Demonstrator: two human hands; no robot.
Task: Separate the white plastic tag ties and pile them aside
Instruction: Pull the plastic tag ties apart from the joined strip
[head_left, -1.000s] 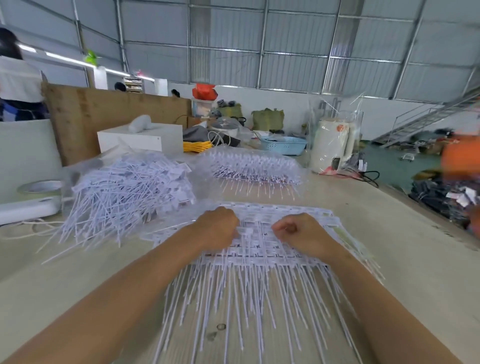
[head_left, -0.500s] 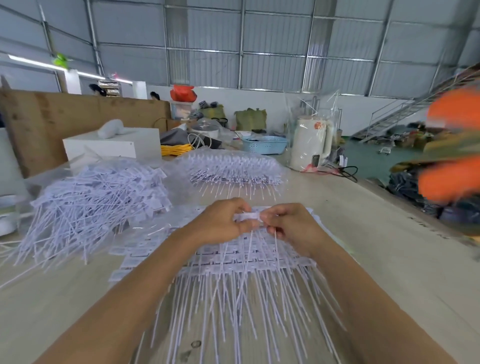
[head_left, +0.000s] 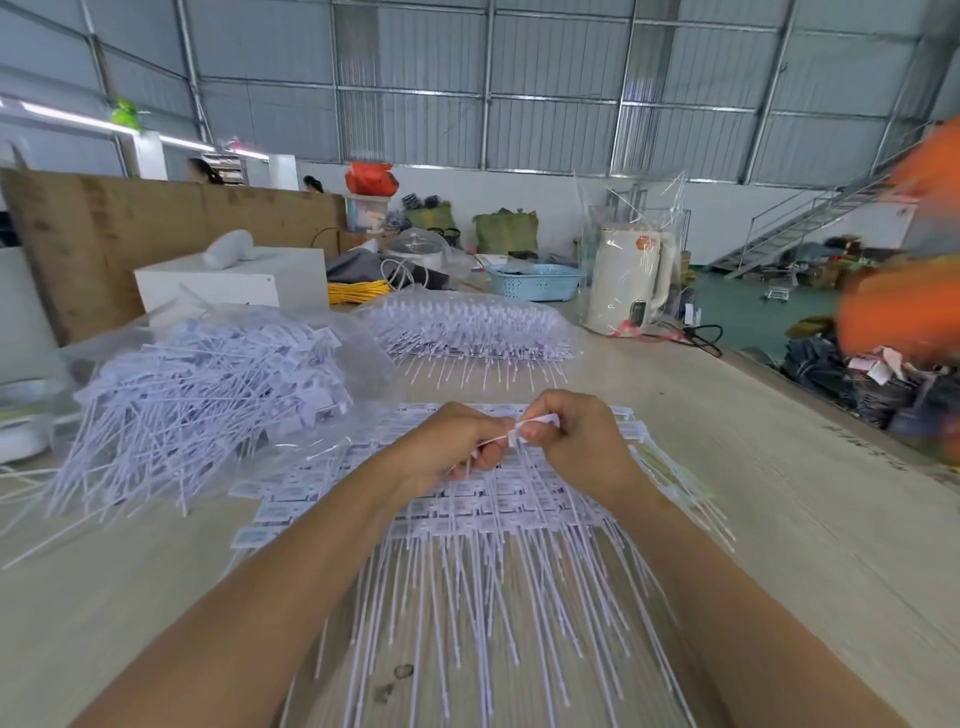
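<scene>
Since half a second ago the hands have drawn slightly apart, the tag tilting up. The right hand (head_left: 576, 441) pinches the white tag tie (head_left: 532, 427) by its flat head; the left hand (head_left: 447, 447) curls round its thin tail. It hangs just above the joined sheet of ties (head_left: 498, 499) on the counter (head_left: 753, 467), with the loose pile (head_left: 208, 395) lying to the left.

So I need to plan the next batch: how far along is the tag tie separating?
Roughly midway, at a guess. Done: a big loose pile of separated ties lies to the left. In hand: the left hand and right hand pinch one tag tie between them. Left: the joined sheet under the hands, plus another bagged bundle behind it.
</scene>
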